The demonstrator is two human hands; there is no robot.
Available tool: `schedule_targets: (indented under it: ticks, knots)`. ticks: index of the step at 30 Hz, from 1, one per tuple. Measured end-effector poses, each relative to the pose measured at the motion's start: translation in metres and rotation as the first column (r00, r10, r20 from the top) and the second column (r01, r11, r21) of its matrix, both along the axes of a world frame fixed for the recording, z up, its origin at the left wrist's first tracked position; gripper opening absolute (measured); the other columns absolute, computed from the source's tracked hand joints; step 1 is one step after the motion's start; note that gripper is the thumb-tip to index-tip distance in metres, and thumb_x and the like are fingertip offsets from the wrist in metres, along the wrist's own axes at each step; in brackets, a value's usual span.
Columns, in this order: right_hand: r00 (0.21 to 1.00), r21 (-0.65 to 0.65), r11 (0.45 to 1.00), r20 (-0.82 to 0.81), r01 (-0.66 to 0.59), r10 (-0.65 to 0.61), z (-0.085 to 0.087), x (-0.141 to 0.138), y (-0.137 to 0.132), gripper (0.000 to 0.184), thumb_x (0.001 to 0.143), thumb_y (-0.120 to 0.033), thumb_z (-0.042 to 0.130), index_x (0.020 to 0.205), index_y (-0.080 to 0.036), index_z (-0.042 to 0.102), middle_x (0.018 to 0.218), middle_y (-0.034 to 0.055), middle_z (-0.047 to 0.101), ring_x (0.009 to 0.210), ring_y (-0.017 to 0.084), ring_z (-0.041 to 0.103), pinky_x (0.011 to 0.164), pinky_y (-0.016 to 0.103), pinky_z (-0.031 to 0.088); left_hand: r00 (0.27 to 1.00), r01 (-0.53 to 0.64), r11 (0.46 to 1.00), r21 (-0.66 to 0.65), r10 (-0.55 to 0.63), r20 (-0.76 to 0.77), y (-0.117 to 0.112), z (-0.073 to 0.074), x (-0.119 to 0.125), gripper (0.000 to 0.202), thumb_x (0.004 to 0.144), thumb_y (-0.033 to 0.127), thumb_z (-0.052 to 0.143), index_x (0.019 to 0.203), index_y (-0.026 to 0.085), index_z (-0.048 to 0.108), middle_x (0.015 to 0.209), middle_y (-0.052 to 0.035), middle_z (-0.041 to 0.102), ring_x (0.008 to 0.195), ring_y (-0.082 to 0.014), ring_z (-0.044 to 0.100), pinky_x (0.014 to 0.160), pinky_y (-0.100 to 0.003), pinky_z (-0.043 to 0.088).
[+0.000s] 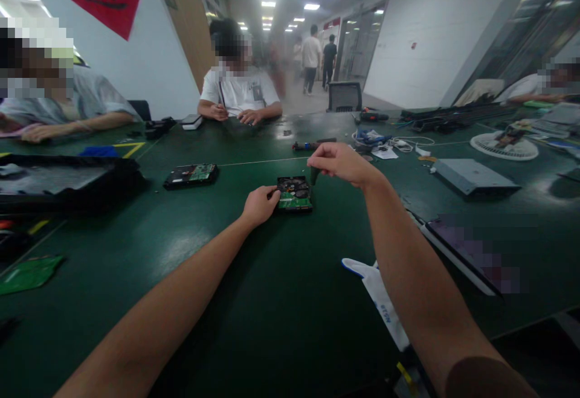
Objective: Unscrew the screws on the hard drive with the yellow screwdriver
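Note:
A hard drive [294, 194] lies flat on the green table in front of me, its green circuit board and dark metal underside facing up. My left hand [261, 206] grips its left edge, the thumb resting on top. Above the drive's right edge, my right hand [338, 162] pinches a short dark screwdriver [314, 175], held upright. Its tip is too small to make out, so I cannot tell whether it touches a screw. Another hard drive [191, 176] rests on the table to the left.
A white glove [383, 301] lies under my right forearm. To the right are a grey metal box [473, 176] and a flat panel [466, 253]; a black tray [67, 183] stands left. Beyond the drive lies a power screwdriver [312, 145]. A person [240, 93] sits opposite.

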State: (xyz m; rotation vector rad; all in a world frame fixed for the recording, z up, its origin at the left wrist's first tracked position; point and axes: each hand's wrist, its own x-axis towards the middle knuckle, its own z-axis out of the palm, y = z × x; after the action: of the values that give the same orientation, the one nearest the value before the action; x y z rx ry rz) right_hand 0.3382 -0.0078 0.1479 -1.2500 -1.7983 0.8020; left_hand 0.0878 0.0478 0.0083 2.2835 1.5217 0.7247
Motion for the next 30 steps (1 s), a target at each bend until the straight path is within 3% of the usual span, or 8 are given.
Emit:
schedule_targets:
  ticks: [2,5,9,14,19,22,26,30]
  knots:
    - [1.0,-0.028,0.999,-0.001,0.024,-0.024,-0.0013,-0.0014,0.0005,0.019,0.087,-0.032,0.078,0.083,-0.018,0.066,0.072,0.003,0.068,0.057,0.01,0.056,0.043,0.023,0.038,1.0,0.002,1.0,0.001,-0.002,0.01,0.0,-0.0003,0.0,0.043,0.104,0.039,0.053,0.134,0.013,0.071,0.13,-0.0117,0.074,0.115,-0.0267,0.07,0.103,-0.035,0.052]
    - [1.0,-0.055,0.998,-0.019,0.004,-0.005,-0.0037,-0.0034,0.0019,0.019,0.091,-0.036,0.074,0.087,-0.019,0.065,0.086,0.0059,0.075,0.051,0.008,0.055,0.038,0.023,0.034,1.0,0.003,1.0,0.007,-0.003,0.009,0.0001,-0.0004,0.0001,0.042,0.104,0.038,0.053,0.132,0.014,0.072,0.129,-0.0114,0.074,0.114,-0.0268,0.07,0.102,-0.035,0.053]
    - [0.995,-0.058,0.995,-0.071,-0.076,0.071,-0.0066,-0.0035,0.0044,0.029,0.1,-0.046,0.062,0.091,-0.018,0.066,0.1,0.0089,0.076,0.054,0.008,0.059,0.042,0.022,0.042,1.0,0.006,1.0,0.009,-0.006,0.009,0.0011,-0.0012,0.0002,0.041,0.104,0.038,0.053,0.132,0.015,0.073,0.128,-0.0109,0.075,0.113,-0.0273,0.07,0.099,-0.036,0.053]
    - [0.982,-0.09,0.985,-0.132,-0.149,0.137,-0.009,0.0014,0.007,0.026,0.103,-0.042,0.058,0.103,-0.018,0.07,0.099,0.0077,0.075,0.063,0.011,0.065,0.051,0.023,0.05,1.0,-0.002,1.0,0.018,0.002,0.011,0.0022,-0.0036,-0.0001,0.041,0.104,0.038,0.054,0.132,0.016,0.073,0.126,-0.0113,0.075,0.112,-0.027,0.07,0.098,-0.035,0.053]
    - [1.0,0.001,1.0,-0.029,0.011,-0.011,-0.0079,0.0011,0.007,0.023,0.093,-0.039,0.073,0.085,-0.018,0.067,0.068,0.0008,0.065,0.056,0.009,0.056,0.045,0.02,0.039,1.0,0.002,1.0,0.013,-0.002,0.008,0.0001,-0.0016,-0.0006,0.043,0.104,0.039,0.052,0.133,0.015,0.072,0.126,-0.0116,0.075,0.111,-0.0266,0.07,0.096,-0.035,0.054]
    - [0.996,-0.025,0.997,-0.042,0.077,-0.078,-0.0065,-0.0011,0.0058,0.017,0.091,-0.03,0.072,0.083,-0.018,0.063,0.072,0.0024,0.068,0.05,0.008,0.056,0.04,0.021,0.036,1.0,0.01,1.0,0.008,-0.01,0.006,-0.0008,-0.0003,-0.0007,0.044,0.105,0.039,0.052,0.134,0.014,0.071,0.127,-0.0119,0.075,0.112,-0.0265,0.07,0.096,-0.035,0.054]
    - [0.997,-0.05,0.999,-0.074,-0.005,0.001,-0.005,-0.0023,0.0036,0.02,0.099,-0.036,0.063,0.091,-0.018,0.062,0.097,0.0076,0.077,0.049,0.006,0.056,0.038,0.021,0.036,1.0,0.001,1.0,0.006,-0.001,-0.002,0.0001,-0.0012,-0.0002,0.043,0.104,0.039,0.052,0.135,0.015,0.071,0.127,-0.0114,0.075,0.113,-0.027,0.07,0.098,-0.036,0.053]
    - [0.986,-0.087,0.989,-0.125,-0.118,0.107,-0.0053,-0.0008,0.0027,0.03,0.104,-0.047,0.057,0.099,-0.018,0.066,0.099,0.0079,0.075,0.058,0.008,0.063,0.048,0.022,0.047,1.0,-0.017,1.0,-0.005,0.017,-0.001,0.0011,-0.0017,0.0007,0.041,0.104,0.037,0.053,0.134,0.017,0.072,0.129,-0.0105,0.074,0.114,-0.027,0.07,0.1,-0.036,0.053]
